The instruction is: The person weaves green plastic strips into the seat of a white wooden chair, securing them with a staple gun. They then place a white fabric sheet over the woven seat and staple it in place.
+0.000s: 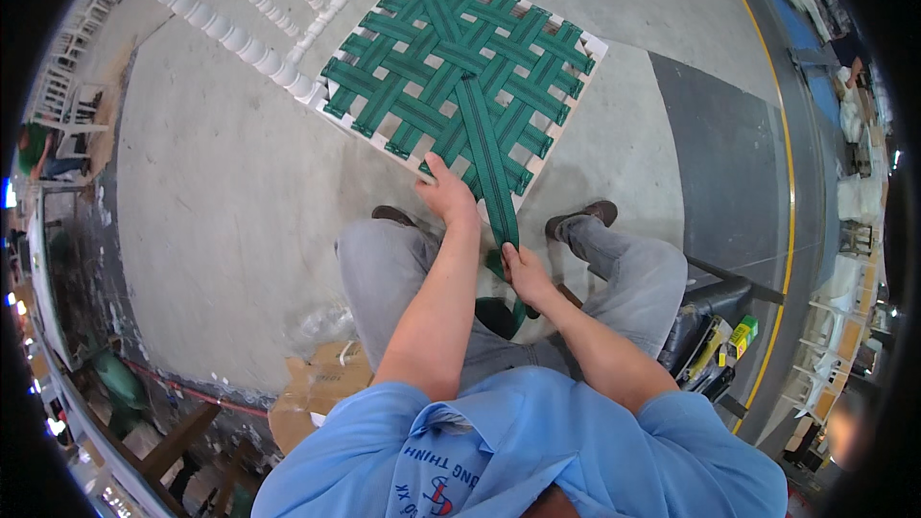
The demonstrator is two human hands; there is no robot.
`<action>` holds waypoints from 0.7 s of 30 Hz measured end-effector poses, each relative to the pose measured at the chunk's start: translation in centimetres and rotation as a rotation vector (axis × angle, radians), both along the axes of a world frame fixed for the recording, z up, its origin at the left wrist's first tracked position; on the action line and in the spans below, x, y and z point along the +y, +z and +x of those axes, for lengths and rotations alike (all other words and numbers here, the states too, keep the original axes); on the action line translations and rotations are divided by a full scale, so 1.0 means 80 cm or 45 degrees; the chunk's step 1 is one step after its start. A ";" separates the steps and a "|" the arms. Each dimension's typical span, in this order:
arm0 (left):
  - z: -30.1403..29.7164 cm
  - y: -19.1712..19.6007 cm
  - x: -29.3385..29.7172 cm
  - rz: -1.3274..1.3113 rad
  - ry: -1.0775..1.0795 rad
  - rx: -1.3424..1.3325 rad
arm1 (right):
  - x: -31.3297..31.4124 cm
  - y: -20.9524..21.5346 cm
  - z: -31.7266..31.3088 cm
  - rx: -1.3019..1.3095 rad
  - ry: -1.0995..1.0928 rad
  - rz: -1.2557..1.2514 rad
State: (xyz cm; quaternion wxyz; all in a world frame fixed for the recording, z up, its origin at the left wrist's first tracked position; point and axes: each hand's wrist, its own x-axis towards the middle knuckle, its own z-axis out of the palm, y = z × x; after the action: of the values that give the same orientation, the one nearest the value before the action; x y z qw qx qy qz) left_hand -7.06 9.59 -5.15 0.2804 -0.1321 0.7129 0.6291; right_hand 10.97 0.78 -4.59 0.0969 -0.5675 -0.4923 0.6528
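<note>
In front of me stands a white chair with turned spindles (206, 24) and a seat of woven green webbing (413, 115). A loose green strap (487, 158) runs from the middle of the weave over the near edge toward me. My right hand (526, 278) is closed on this strap, whose tail hangs down between my knees. My left hand (448, 194) grips the near edge of the chair seat, thumb on top; its other fingers are hidden beneath. Small gaps between the woven bands show the floor and white frame below.
A cardboard box (321, 388) lies at my left beside clear plastic. On my right, a dark seat (715, 312) bears a green-and-yellow box (742, 336) and tools. More white chairs (830, 341) stand along the far right, and a yellow line (789, 182) crosses the floor. A person (38, 153) is at far left.
</note>
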 end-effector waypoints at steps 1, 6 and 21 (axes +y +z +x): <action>-0.004 0.002 0.000 -0.034 -0.021 0.033 | 0.006 -0.007 -0.003 -0.040 0.091 0.128; -0.024 0.006 -0.049 0.173 -0.560 -0.148 | 0.037 -0.020 -0.011 -0.251 0.341 0.433; 0.041 0.031 -0.127 -0.842 -2.037 0.914 | 0.030 -0.058 -0.015 0.077 0.364 0.082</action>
State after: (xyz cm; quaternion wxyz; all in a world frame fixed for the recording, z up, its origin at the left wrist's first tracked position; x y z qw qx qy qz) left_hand -3.82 -0.56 -2.64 0.3412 0.5265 0.7785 0.0177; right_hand 9.80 3.21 -9.19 0.0358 -0.4682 -0.5857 0.6607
